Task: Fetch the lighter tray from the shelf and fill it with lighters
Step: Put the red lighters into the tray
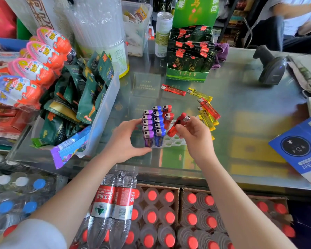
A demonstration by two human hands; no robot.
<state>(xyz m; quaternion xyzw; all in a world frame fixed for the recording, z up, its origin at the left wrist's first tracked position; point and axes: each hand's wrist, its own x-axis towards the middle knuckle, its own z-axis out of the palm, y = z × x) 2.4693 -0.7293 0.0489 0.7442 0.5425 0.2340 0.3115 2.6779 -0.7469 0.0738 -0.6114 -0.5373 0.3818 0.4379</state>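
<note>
Filling the lighter tray, red row in progress, mid-frame on the glass counter (241, 97)

Biggest clutter first: a clear bin of green snack packs (90, 97) crowds the tray's left side, a green display box of dark sachets (188, 58) sits above centre, and a barcode scanner (271, 69) is upper right, well out of the way. The white lighter tray (174, 141) sits at centre with purple and blue rows standing and two reds in; empty holes face the right hand. Left hand (126, 141) cups the tray's left edge, steadying it. Right hand (196, 135) pinches a red lighter (178, 124), tilted, so I'd stand it upright over the next hole before pushing. Loose lighters (206, 112) lie just right of centre, easy reach.
</note>
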